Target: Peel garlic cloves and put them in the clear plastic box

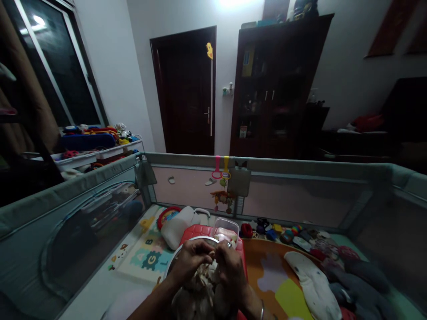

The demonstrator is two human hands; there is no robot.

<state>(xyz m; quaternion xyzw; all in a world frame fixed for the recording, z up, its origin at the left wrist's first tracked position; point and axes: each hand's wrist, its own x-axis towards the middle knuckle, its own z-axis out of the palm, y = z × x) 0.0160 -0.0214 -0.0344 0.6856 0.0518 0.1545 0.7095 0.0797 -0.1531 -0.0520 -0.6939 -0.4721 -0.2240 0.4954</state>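
- Running along the left side, the grey mesh playpen wall (66, 222) closes off that edge; the alphabet mat (147, 258) beside it has open floor near the wall.
- White pillow (176, 229) lies on the mat, just left of the red tray (196, 233); a round toy with a red rim sits behind it.
- Left hand (190, 262) comes up from the bottom edge, forearm angled in from lower left, fingers curled inward and pinched on a small pale piece (211, 255) held between both hands.
- Metal bowl (182, 253) sits on the red tray directly under the hands; only its left rim shows, the rest is covered by hands and by pale, papery contents (200, 289) that are too dim to identify.
- Right hand (230, 264) meets the left at the fingertips, fingers closed on the same pale piece; a ring shows on one finger and a bangle (262, 310) on the wrist, which is cut off by the frame bottom.
- Clear plastic container (226, 229) stands just behind the hands, touching the tray's far edge.
- Small toys (276, 231) line the far wall (300, 195); the orange mat (267, 262) to the right of the hands is open.
- White cloth (310, 280) and dark grey fabric (363, 280) fill the right floor up to the right wall (400, 222).
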